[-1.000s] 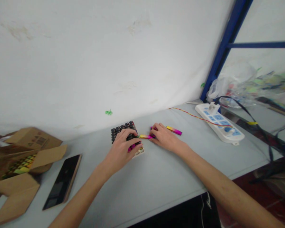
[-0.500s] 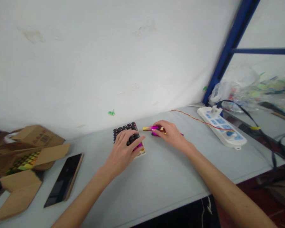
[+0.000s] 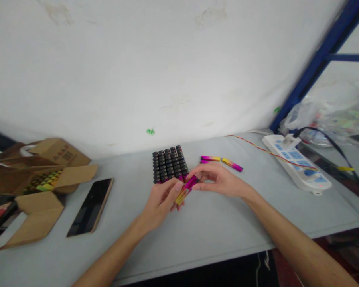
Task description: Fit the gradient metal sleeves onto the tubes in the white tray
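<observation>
A yellow-and-magenta lighter is held slantwise between my two hands over the table. My left hand grips its yellow lower end between thumb and fingers. At the magenta upper end, my right hand closes thumb and fingers on the lighter. Just behind my hands stands a tray packed with lighters, their black tops in rows; its near side is hidden. Several loose lighters of the same colours lie on the table beyond my right hand.
An open cardboard box with yellow-green items stands at the left. A phone lies beside it. To the right, a white power strip carries plugs, and a red-yellow wire crosses the table. A blue metal post rises behind.
My right hand has brought a lighter from the loose ones toward me and to the left. My left hand has come off the tray and now grips that lighter too. The view has shifted.
</observation>
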The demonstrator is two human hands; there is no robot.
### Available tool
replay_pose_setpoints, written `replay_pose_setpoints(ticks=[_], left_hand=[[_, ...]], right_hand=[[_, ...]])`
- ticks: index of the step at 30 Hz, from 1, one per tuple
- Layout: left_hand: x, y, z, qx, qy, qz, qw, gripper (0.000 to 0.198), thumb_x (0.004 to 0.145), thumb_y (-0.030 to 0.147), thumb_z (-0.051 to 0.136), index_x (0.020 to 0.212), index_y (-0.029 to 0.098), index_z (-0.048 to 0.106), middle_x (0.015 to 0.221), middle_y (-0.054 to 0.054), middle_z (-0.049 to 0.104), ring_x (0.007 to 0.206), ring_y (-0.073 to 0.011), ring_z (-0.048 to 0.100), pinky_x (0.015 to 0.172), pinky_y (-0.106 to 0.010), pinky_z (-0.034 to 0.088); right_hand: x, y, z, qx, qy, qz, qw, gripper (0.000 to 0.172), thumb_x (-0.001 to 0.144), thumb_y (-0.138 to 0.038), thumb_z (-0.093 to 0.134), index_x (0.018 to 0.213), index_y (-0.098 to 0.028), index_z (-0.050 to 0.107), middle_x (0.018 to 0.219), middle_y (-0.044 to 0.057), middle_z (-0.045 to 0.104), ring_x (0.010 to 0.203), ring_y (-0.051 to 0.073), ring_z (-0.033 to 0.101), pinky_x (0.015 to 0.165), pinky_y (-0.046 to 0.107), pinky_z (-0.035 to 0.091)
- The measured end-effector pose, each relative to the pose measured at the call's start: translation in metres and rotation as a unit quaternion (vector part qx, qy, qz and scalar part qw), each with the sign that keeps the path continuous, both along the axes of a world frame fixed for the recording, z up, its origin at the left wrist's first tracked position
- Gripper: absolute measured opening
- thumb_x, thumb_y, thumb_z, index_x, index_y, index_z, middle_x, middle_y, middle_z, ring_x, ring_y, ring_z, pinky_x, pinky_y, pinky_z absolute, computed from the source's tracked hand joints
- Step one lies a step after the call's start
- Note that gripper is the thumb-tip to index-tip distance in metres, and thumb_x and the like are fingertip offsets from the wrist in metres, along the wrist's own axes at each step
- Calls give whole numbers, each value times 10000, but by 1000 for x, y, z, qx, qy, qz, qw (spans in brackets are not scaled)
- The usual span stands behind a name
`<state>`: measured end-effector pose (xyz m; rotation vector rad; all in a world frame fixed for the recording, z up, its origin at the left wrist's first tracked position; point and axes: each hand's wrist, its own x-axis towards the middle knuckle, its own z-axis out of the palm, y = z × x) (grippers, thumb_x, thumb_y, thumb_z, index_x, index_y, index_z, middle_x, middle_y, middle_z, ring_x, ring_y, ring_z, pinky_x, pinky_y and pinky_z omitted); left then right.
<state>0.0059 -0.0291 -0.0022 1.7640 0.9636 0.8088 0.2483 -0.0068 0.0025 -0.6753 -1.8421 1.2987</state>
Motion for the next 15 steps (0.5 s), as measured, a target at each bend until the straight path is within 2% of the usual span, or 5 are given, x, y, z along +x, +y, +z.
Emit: replay_pose_setpoints(ticks=[3,7,11,15], left_hand=[[8,1,-9,-133,-87,-51,986,439,1024,553,520,830,163,572,615,-17,666,450,-104,561,441,-210,448],[10,5,-18,-224,-185,-115,950,370,981,518,630,934,156,571,814,-60,714,622,-158,688,543,-272,557],[10,4,-22,-260,-253,-106,926,303,1010,476,608,1041,192,509,913,-58,714,610,-120,646,507,-228,495],[10,2,-23,-251,-272,-92,924,277,1037,444,577,1136,196,506,827,-26,682,617,-98,601,555,-218,460]], right_hand=[[-6,-1,-7,-15,-9,-15,1000,325,877,-386,815,1121,-189,729,956,36,736,802,149,674,765,286,566],[-7,2,-10,29,-26,-52,998,327,887,-388,806,1146,-194,754,879,17,690,758,141,624,721,277,536],[-2,7,-9,56,-52,-92,993,294,953,-400,728,1174,-207,755,831,12,672,732,145,603,672,269,510],[4,10,-11,76,-93,-175,977,261,1013,-413,633,1077,-195,761,868,36,716,724,144,617,667,268,503]])
